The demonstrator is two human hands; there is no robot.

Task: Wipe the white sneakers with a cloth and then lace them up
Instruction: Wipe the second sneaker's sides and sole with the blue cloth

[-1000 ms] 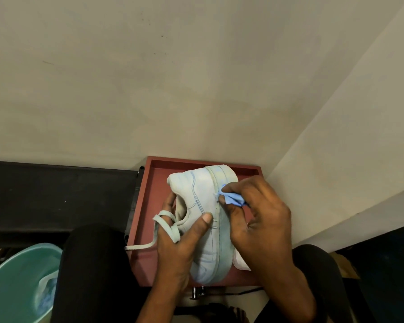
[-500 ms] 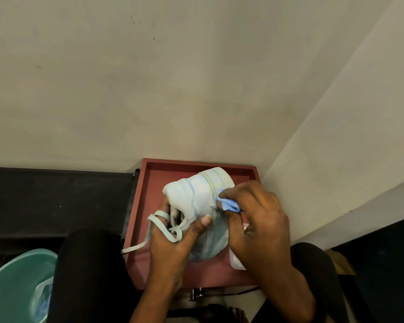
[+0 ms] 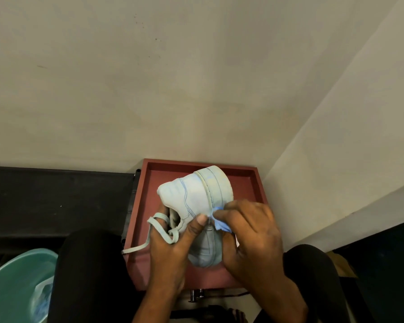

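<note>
A white sneaker (image 3: 196, 194) is held on its side over a red tray (image 3: 254, 180), heel away from me and sole to the right. My left hand (image 3: 170, 250) grips it around the collar, thumb pressed on the side panel. A loose white lace (image 3: 160, 231) loops over the left fingers and trails off the tray's left edge. My right hand (image 3: 250, 234) pinches a small blue cloth (image 3: 221, 223) against the sneaker's sole edge. A sliver of a second white shoe shows under the right hand, mostly hidden.
A black bench (image 3: 56, 201) runs along the wall on the left. A teal basin (image 3: 12, 287) with something pale inside stands at the lower left. My dark-clad knees flank the tray. Beige walls meet in a corner behind it.
The cloth in my right hand has slid down the sole edge toward me, and the sneaker's heel has tipped further up. The left hand's grip is unchanged.
</note>
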